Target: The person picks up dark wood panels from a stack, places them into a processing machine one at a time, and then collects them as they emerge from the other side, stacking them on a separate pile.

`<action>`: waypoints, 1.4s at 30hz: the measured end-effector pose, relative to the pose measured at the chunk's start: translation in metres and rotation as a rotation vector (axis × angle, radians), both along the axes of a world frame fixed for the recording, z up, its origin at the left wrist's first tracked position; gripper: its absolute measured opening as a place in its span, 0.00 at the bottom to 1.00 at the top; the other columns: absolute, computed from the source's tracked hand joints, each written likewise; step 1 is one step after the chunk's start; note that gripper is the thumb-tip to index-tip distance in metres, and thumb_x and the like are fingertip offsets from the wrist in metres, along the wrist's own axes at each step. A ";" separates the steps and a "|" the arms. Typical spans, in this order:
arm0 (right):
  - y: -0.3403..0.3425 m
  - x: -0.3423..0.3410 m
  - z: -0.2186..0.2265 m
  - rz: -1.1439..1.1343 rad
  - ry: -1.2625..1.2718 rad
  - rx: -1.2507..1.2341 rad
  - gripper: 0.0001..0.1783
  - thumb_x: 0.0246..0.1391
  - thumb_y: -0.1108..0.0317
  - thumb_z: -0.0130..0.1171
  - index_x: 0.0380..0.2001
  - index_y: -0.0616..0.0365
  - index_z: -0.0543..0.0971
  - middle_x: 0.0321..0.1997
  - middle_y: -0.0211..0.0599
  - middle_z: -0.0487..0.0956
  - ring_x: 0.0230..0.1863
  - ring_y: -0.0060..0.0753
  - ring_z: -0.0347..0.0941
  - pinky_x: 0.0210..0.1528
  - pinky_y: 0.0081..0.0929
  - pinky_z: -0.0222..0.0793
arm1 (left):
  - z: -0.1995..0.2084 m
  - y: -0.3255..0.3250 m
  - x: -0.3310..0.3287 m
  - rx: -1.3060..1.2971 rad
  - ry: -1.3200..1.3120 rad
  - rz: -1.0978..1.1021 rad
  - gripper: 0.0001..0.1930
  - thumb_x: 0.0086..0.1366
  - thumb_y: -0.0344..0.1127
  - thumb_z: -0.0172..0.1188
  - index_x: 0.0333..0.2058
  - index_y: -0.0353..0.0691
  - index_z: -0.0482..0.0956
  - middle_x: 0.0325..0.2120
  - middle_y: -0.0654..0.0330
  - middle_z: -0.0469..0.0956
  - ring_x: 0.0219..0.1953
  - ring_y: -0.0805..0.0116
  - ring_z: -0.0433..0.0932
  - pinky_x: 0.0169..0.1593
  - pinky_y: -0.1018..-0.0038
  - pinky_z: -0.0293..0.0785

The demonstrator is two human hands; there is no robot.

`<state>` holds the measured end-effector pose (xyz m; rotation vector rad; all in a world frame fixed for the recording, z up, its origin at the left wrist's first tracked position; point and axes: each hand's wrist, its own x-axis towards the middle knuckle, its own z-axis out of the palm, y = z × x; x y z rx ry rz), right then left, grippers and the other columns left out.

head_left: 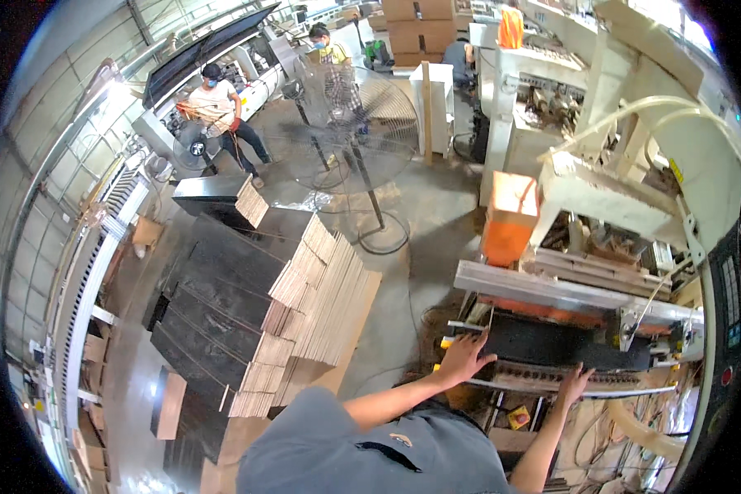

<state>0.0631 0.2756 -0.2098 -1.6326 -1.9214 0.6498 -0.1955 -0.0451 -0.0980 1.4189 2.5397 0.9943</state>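
A long black board (543, 342) lies flat in the bed of the machine at my right front. My left hand (463, 362) is at its left end, with index finger and thumb spread around the near corner. Further right, my right hand (575, 385) holds the board's near edge, its fingertips up against it. The undersides of the fingers are hidden. Below the near edge runs a pale machine rail (576, 380) with a row of dark teeth or rollers.
A tall stack of black-faced boards (230, 305) stands at my left. Beyond it is a large pedestal fan (362, 123). An orange-and-white box (510, 218) rests on the machine. A control panel (731, 305) stands at far right. Two co-workers (220, 111) stand in the background.
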 end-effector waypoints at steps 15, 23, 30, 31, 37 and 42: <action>-0.087 -0.068 0.074 -0.270 1.280 -1.003 0.19 0.70 0.54 0.60 0.55 0.55 0.80 0.53 0.37 0.83 0.48 0.39 0.79 0.54 0.40 0.80 | 0.043 -0.014 -0.052 0.069 0.043 -0.072 0.41 0.69 0.64 0.59 0.71 0.42 0.66 0.48 0.45 0.81 0.52 0.49 0.81 0.61 0.57 0.75; -0.132 -0.022 0.108 -0.490 1.215 -0.794 0.25 0.72 0.55 0.54 0.63 0.58 0.74 0.64 0.44 0.79 0.61 0.49 0.76 0.69 0.49 0.71 | 0.032 0.007 -0.087 0.100 -0.089 -0.461 0.31 0.70 0.65 0.57 0.57 0.47 0.81 0.46 0.51 0.84 0.49 0.49 0.83 0.57 0.56 0.79; -0.254 -0.028 0.194 -0.724 1.104 -0.544 0.24 0.71 0.54 0.54 0.56 0.65 0.80 0.58 0.42 0.82 0.55 0.44 0.78 0.64 0.40 0.68 | 0.039 0.026 -0.103 0.220 -0.026 -0.500 0.23 0.63 0.62 0.67 0.42 0.50 0.85 0.30 0.58 0.84 0.37 0.52 0.82 0.42 0.52 0.77; -0.269 -0.010 0.177 -0.816 1.068 -0.539 0.24 0.72 0.54 0.52 0.53 0.65 0.81 0.56 0.43 0.83 0.54 0.44 0.78 0.63 0.41 0.68 | 0.016 0.029 -0.098 0.281 0.029 -0.428 0.24 0.62 0.65 0.67 0.42 0.51 0.85 0.27 0.61 0.82 0.34 0.54 0.81 0.41 0.52 0.75; -0.359 0.005 0.206 -1.032 1.087 -0.278 0.21 0.74 0.56 0.49 0.49 0.64 0.81 0.43 0.40 0.84 0.45 0.37 0.78 0.55 0.40 0.72 | 0.013 0.020 -0.058 0.152 -0.011 -0.385 0.21 0.60 0.52 0.75 0.47 0.51 0.84 0.27 0.64 0.82 0.35 0.57 0.78 0.49 0.55 0.71; -0.390 0.057 0.169 -1.101 0.792 -0.108 0.25 0.74 0.52 0.51 0.49 0.69 0.78 0.43 0.38 0.80 0.45 0.32 0.72 0.54 0.35 0.68 | 0.059 -0.009 0.029 0.211 -0.340 -0.712 0.14 0.71 0.41 0.66 0.46 0.37 0.84 0.36 0.58 0.84 0.42 0.65 0.81 0.47 0.63 0.75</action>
